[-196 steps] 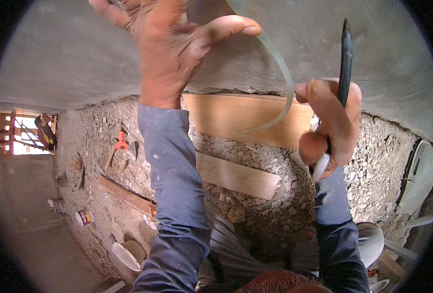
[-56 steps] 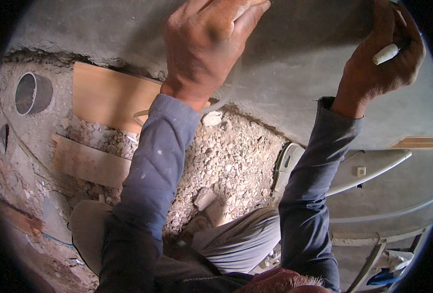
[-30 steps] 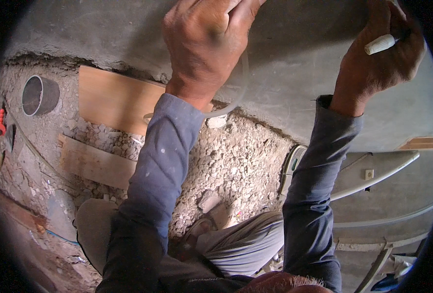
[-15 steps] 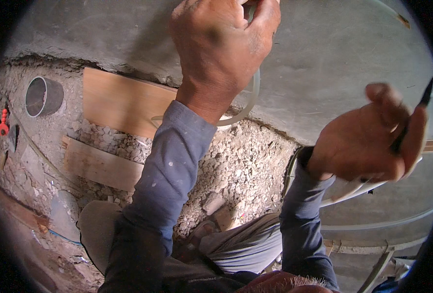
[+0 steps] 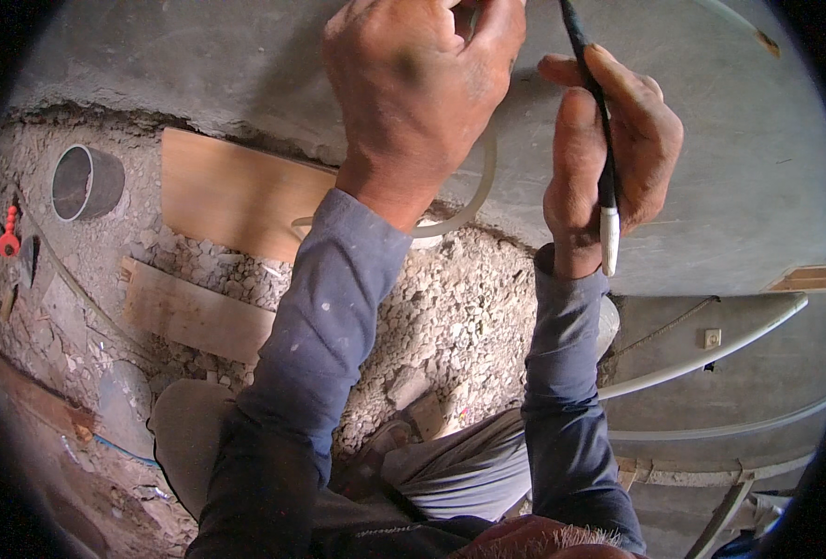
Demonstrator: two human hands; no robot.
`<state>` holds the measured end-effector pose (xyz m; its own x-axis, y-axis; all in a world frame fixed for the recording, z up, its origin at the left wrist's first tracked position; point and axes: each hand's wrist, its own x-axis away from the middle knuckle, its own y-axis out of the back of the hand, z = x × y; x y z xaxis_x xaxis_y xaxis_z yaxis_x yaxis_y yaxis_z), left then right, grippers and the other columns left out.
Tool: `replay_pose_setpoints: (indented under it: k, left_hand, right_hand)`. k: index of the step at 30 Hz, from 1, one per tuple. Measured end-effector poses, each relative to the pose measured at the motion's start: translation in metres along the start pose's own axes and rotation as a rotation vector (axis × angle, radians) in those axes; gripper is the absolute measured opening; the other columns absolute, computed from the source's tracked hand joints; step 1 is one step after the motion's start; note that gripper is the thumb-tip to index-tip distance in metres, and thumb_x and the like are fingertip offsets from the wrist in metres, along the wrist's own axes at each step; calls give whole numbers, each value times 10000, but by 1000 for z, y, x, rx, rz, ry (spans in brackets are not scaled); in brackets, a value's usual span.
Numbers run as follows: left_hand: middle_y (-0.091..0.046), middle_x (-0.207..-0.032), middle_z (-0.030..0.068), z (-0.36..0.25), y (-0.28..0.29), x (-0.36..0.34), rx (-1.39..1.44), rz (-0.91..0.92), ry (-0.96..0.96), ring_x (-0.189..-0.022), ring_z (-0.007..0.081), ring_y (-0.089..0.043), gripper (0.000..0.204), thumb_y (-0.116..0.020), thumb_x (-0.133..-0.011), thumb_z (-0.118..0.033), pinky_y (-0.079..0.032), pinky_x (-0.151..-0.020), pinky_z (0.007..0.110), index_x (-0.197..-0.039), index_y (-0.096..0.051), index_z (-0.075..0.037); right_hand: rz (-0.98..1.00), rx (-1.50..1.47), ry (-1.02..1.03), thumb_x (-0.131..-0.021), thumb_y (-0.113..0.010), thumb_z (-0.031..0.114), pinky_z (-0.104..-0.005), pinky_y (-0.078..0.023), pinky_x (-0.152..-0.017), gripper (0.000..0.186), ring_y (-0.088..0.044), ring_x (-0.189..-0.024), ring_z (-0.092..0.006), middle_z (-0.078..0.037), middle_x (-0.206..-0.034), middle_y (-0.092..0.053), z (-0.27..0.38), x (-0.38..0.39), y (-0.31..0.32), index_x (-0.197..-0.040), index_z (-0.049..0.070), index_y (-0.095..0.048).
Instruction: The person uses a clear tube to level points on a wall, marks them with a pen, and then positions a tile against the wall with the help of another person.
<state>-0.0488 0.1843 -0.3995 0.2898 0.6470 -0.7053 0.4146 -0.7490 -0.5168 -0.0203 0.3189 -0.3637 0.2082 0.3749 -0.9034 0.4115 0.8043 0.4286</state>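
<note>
Held 2 hands up at the gray wall (image 5: 748, 140), with the left hand (image 5: 422, 102) and the right hand (image 5: 632, 154) near each other but apart. Curled the left fingers nearly together at the clear tube (image 5: 487, 172); could not tell the exact grip, with the fingertips cut off at the far edge of view. Traced the tube from the left hand down in front of the wall, in a bend behind the left sleeve (image 5: 329, 307), and out again over the tan board (image 5: 236, 186).

Closed the right fingers around the black pen-like tool (image 5: 607, 158), with the white end pointing near and the opposite end pointing far, out of view. Could not confirm contact between tool and wall.

Judged the step in hand as supporting the tube at the wall while presenting the tool just right of the left hand. Judged the next move to call for a still left hand, an unkinked tube and fine right-hand control of the tool's far end.

Noted on the left: a paler board (image 5: 198, 312) nearer than the tan board, a gray cylinder (image 5: 107, 186) and a red-handled trowel (image 5: 8, 244). Noted loose rubble (image 5: 459, 317) between wall and legs (image 5: 469, 466).
</note>
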Motion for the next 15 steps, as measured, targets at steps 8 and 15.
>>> replay_pose_setpoints:
  k: [8, 15]
  left_hand:
    - [-685, -833, 95, -1, 1, 0, 0, 0, 37, -671, 181, -672, 144, -781, -798, 40, -523, -568, 295, -886, -684, -21]
    - [-696, -850, 109, 3, 2, 0, -54, -12, -68, -726, 223, -700, 162, -785, -789, 34, -541, -603, 328, -899, -683, -27]
  right_hand:
    - [60, 32, 20, -880, -710, -44, -324, -571, -819, 264, -726, -901, -236, -171, -1000, -731, -4, 1, -4, -1137, -19, -659]
    - [9, 58, 34, -817, -764, -74, -312, -578, -779, 295, -728, -853, -224, -147, -951, -749, -8, 1, -9, -1092, 10, -701]
